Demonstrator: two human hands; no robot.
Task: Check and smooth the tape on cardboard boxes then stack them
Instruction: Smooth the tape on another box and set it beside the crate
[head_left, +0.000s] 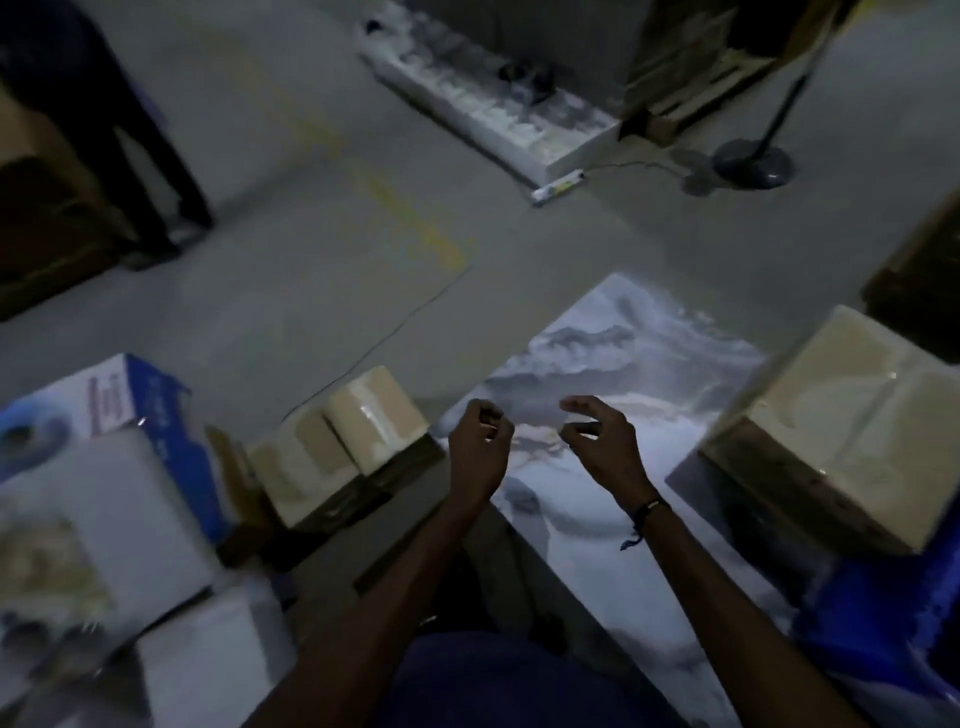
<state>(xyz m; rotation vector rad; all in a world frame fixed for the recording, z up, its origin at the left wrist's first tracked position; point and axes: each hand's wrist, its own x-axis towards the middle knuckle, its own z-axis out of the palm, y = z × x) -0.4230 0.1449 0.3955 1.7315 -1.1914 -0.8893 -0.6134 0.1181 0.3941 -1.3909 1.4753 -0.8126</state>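
Both hands were up in the air over the marbled sheet lying on the floor, and neither one had anything in it. The left hand had its fingers curled in loosely, thumb tucked near the fingertips, so kind of half closed on nothing. The right hand was looser, fingers spread and bent like a claw, with a dark band on the wrist. The two hands were near each other but not touching.

The taped cardboard boxes sat off to both sides. A small box with shiny tape across its top was just left of the left hand, on the floor by the edge of the sheet. A bigger box, also with glossy tape over its top seam, sat to the right, well apart from the right hand, and it seemed to rest on something blue. Further left there was a white and blue printed carton.

Pretty dim and blurry shot, so I couldn't tell how well the tape was stuck down.
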